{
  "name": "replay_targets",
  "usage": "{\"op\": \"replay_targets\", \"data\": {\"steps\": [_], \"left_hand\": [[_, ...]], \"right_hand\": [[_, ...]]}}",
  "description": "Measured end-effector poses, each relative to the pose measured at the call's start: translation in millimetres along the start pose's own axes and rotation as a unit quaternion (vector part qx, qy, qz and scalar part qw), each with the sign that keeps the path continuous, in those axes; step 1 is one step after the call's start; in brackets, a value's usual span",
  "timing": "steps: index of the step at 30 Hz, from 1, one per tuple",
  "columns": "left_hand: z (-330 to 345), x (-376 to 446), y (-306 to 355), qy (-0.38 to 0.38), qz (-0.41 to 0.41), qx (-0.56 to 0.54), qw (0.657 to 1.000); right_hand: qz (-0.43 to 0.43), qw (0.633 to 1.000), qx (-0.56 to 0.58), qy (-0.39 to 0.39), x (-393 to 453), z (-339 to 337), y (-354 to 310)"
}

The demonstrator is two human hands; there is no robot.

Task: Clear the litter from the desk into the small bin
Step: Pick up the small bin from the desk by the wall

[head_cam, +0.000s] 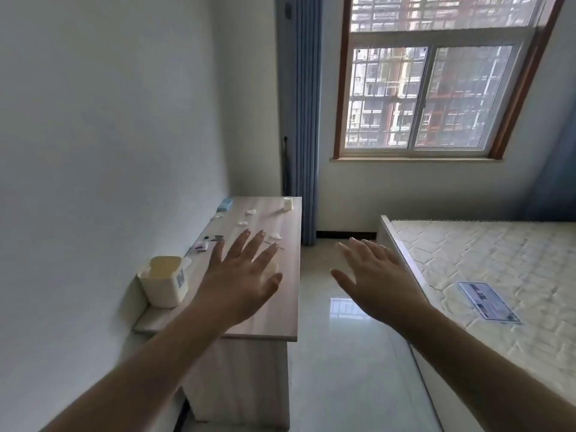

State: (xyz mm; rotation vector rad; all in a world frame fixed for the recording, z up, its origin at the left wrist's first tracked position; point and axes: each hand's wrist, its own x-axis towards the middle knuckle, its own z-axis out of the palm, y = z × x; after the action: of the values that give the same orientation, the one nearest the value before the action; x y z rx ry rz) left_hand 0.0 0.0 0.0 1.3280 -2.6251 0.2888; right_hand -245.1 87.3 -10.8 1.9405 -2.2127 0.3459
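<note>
A small cream bin (pixel 164 281) with a yellowish top stands on the near left corner of the wooden desk (pixel 280 319), against the wall. Several crumpled white paper scraps lie further along the desk, such as one scrap (pixel 251 211), another scrap (pixel 243 223) and a third scrap (pixel 275 236). My left hand (pixel 240 275) hovers over the desk's middle, fingers spread, holding nothing; a pale object shows partly behind it. My right hand (pixel 374 275) is held out over the floor beside the desk, also open with nothing in it.
At the desk's far end lie a blue box (pixel 225 204) and a white cup (pixel 288 203). A small card and dark bits (pixel 202 245) sit by the wall. A bed with a bare mattress (pixel 486 275) stands to the right, tiled floor between. Curtain and window behind.
</note>
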Motion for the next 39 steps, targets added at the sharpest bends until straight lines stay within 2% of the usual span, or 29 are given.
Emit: {"op": "replay_targets", "data": {"steps": [7, 14, 19, 26, 34, 39], "left_hand": [[37.5, -4.2, -90.4, -0.003, -0.050, 0.020, 0.999], [65.5, -2.8, -193.4, -0.005, -0.065, 0.039, 0.997], [86.1, 10.0, -250.3, -0.020, -0.091, 0.037, 0.995], [117.6, 23.0, -291.3, -0.028, -0.112, 0.022, 0.993], [170.5, 68.7, -303.8, -0.042, -0.136, 0.017, 0.990], [206.3, 101.6, -315.4, -0.108, -0.144, 0.027, 0.983]], "right_hand": [[-0.073, 0.997, -0.015, 0.021, 54.5, 29.6, -65.1], [-0.107, 0.994, 0.009, -0.002, 121.9, 58.8, -163.9], [-0.122, 0.992, 0.001, -0.028, 156.3, 89.9, -210.0], [-0.140, 0.989, 0.028, -0.042, 196.1, 121.5, -248.2], [-0.168, 0.984, 0.021, -0.046, 257.9, 182.0, -257.4], [-0.178, 0.981, 0.039, -0.071, 296.5, 231.0, -243.7]]}}
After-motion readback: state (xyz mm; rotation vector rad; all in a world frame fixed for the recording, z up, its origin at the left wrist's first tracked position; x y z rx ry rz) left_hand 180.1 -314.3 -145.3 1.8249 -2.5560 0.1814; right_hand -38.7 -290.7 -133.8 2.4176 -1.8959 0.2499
